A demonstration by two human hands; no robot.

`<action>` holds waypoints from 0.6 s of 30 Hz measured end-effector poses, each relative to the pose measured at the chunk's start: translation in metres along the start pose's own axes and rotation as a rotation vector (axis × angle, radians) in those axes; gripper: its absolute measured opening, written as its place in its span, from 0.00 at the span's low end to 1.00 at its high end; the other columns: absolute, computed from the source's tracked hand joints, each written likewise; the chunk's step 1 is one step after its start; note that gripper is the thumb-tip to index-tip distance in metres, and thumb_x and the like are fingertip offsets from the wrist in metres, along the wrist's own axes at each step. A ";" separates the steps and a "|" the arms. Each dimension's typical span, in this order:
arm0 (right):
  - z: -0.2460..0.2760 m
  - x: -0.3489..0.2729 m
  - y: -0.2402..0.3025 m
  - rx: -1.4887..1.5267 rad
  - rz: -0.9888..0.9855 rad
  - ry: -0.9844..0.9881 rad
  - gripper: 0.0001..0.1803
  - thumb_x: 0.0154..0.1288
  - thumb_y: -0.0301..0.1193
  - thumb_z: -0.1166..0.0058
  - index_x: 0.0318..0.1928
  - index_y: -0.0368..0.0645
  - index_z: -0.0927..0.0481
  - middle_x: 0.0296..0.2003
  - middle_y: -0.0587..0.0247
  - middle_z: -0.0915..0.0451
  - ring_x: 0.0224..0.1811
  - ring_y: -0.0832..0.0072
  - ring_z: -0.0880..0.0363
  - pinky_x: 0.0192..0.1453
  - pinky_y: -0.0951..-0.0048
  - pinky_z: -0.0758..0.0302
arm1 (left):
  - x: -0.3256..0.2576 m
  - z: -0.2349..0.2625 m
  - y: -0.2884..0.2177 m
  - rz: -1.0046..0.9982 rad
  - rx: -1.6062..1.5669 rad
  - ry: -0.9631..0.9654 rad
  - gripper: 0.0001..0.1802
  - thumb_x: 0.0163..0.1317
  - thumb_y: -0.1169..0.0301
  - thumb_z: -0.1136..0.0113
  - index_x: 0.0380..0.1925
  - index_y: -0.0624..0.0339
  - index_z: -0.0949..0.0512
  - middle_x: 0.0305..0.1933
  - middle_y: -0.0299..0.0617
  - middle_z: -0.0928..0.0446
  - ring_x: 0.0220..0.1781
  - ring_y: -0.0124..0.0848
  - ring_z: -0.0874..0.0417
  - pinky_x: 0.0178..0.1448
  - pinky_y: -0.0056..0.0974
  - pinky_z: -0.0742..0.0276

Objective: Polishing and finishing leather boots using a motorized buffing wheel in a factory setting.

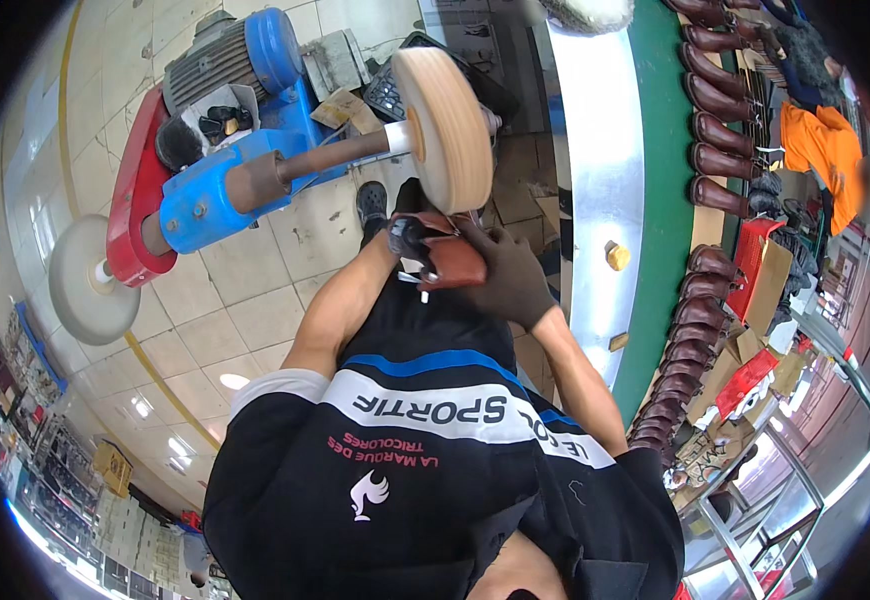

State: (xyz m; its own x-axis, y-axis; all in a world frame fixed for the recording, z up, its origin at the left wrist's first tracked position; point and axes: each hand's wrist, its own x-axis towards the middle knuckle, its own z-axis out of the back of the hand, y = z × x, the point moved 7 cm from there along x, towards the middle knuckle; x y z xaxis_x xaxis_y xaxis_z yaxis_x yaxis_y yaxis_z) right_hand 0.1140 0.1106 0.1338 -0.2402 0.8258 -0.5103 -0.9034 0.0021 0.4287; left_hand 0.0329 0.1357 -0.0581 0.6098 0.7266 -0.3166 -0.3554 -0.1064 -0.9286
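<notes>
Shoe (pixel 460 265): brown leather, at the centre of the frame, tilted between the two hands, with its upper edge just below the wheel. Whether the leather touches the wheel, I cannot tell.
Right hand (pixel 517 283): in a dark glove, its fingers bent along the right side of the shoe and closed on it; the thumb is not clear to see.
Left hand (pixel 408 240): at the left end of the shoe, small and dark; I cannot tell how its fingers are set.
Wheel (pixel 445 130): pale and thick, in the upper middle of the frame, on the end of a brown shaft (pixel 335 158). Whether it turns is not possible to tell.
Work at the rim: it seems to be the presenting of the leather to this wheel.
Pressure: probably best light and even, because hard pushing can mark the leather.
Movement: the shoe should roll slowly, so no spot rests long against the rim.
Grip: a firm hold is advisable, since a turning wheel can pull the shoe away; the right fingertips are near the rim, so a lower hold looks safer.
Desk (pixel 663 130): green, right of centre, with a row of brown shoes (pixel 720 195) along its right side.
</notes>
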 end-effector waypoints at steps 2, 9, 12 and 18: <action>0.004 -0.021 -0.008 0.223 -0.013 -0.138 0.31 0.42 0.36 0.41 0.53 0.47 0.30 0.43 0.48 0.25 0.45 0.48 0.28 0.49 0.60 0.31 | -0.019 0.009 0.004 -0.038 -0.015 -0.020 0.26 0.55 0.62 0.44 0.51 0.65 0.33 0.47 0.43 0.25 0.54 0.32 0.29 0.60 0.37 0.36; -0.073 -0.044 -0.062 1.514 -0.582 -0.097 0.17 0.53 0.33 0.49 0.42 0.37 0.26 0.39 0.61 0.23 0.40 0.72 0.25 0.49 0.71 0.30 | 0.014 -0.022 0.100 0.131 -1.251 -0.194 0.20 0.57 0.65 0.49 0.47 0.64 0.31 0.46 0.46 0.26 0.49 0.33 0.26 0.56 0.38 0.32; -0.089 -0.031 -0.059 1.966 -0.630 -0.142 0.20 0.53 0.36 0.50 0.45 0.38 0.27 0.41 0.58 0.24 0.44 0.68 0.25 0.51 0.70 0.30 | 0.011 -0.014 0.118 0.188 -1.060 -0.328 0.20 0.51 0.71 0.41 0.45 0.63 0.31 0.44 0.44 0.26 0.49 0.33 0.27 0.53 0.41 0.31; -0.095 -0.014 -0.024 2.289 -0.457 0.387 0.33 0.55 0.46 0.55 0.56 0.36 0.36 0.47 0.47 0.27 0.48 0.58 0.26 0.42 0.63 0.24 | -0.038 0.021 0.077 0.536 -1.744 -0.273 0.16 0.52 0.55 0.46 0.32 0.54 0.26 0.35 0.40 0.25 0.42 0.36 0.27 0.48 0.42 0.30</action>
State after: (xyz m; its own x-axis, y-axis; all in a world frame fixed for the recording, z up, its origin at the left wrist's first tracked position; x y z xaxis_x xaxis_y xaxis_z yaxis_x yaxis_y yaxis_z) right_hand 0.1054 0.0450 0.0601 -0.4914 0.4901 -0.7200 0.7274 0.6856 -0.0297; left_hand -0.0321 0.1143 -0.1137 0.5111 0.4395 -0.7386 0.7074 -0.7032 0.0711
